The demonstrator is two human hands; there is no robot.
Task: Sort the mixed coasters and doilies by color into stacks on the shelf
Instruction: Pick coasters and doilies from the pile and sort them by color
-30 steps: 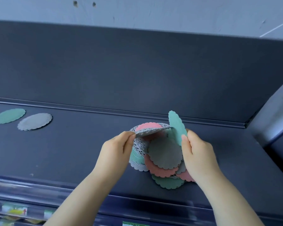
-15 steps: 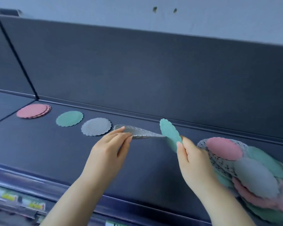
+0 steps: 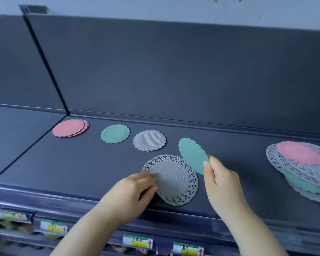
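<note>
My left hand pinches the near-left edge of a grey lace doily, which lies tilted just above the dark shelf. My right hand holds a green coaster upright by its lower edge, just right of the doily. Three sorted piles sit in a row toward the back: a pink stack, a green coaster and a grey stack. The mixed pile of pink, green and grey pieces with lace doilies lies at the far right.
The shelf's tall dark back panel rises behind the piles. A seam separates a neighbouring shelf section on the left. Price labels line the front rail below my hands.
My view has swung left, so the mixed pile now sits at the right edge. My left hand has lowered the grey doily toward the shelf in front of the grey stack. My right hand keeps the green coaster.
</note>
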